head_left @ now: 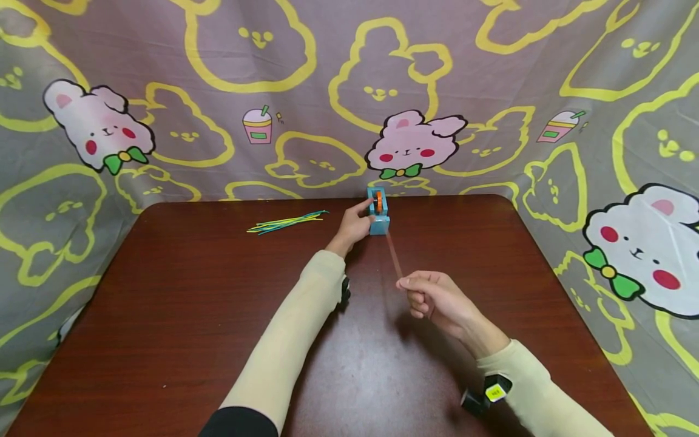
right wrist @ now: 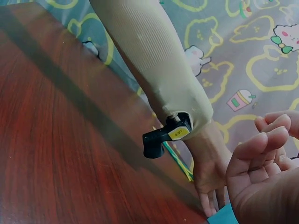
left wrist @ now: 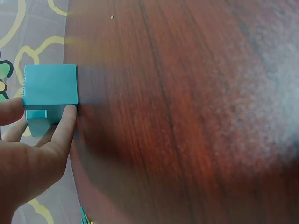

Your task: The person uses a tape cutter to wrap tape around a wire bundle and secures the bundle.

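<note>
A blue tape dispenser point(head_left: 379, 226) with an orange reel point(head_left: 379, 200) stands at the back of the table. My left hand point(head_left: 356, 224) grips it from the left side. In the left wrist view, the fingers of the left hand point(left wrist: 42, 154) lie around the blue dispenser point(left wrist: 51, 86). From the dispenser's front a strip of clear tape point(head_left: 394, 258) stretches toward me. Nearer to me, my right hand point(head_left: 437, 300) pinches the strip's free end between thumb and forefinger. Curled fingers of the right hand point(right wrist: 264, 170) show in the right wrist view, where the tape cannot be made out.
Several thin yellow and blue-green sticks or ties point(head_left: 286, 223) lie in a loose bundle left of the dispenser. A patterned curtain point(head_left: 322, 109) rises behind the brown table point(head_left: 180, 315) and along its sides. Each wrist carries a small black camera point(head_left: 483, 394).
</note>
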Available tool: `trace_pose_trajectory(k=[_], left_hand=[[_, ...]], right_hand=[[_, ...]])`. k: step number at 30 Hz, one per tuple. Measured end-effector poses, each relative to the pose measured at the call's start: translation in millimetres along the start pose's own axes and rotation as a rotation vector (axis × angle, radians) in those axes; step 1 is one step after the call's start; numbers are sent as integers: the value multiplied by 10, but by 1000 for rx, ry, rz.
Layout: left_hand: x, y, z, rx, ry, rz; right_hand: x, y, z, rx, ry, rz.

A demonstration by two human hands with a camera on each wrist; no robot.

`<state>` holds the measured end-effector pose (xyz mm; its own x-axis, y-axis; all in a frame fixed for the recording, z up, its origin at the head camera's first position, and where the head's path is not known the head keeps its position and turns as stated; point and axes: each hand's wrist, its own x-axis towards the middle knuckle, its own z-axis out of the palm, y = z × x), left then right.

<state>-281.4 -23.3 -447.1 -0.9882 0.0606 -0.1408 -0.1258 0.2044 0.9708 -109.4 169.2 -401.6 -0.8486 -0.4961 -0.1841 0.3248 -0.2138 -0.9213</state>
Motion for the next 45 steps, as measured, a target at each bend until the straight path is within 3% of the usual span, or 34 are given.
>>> trace_pose_trajectory(k=[10,28,45], left_hand=[[-12,9,-3,-4,0,0],[-23,19,-13,-22,-13,-20],[-26,-1,-17,-5,-18,5]], right_hand=[[-95,30,61,50,-49,24],[-221,9,143,67,-150,-4],[-336,13,193,110,-258,-25]])
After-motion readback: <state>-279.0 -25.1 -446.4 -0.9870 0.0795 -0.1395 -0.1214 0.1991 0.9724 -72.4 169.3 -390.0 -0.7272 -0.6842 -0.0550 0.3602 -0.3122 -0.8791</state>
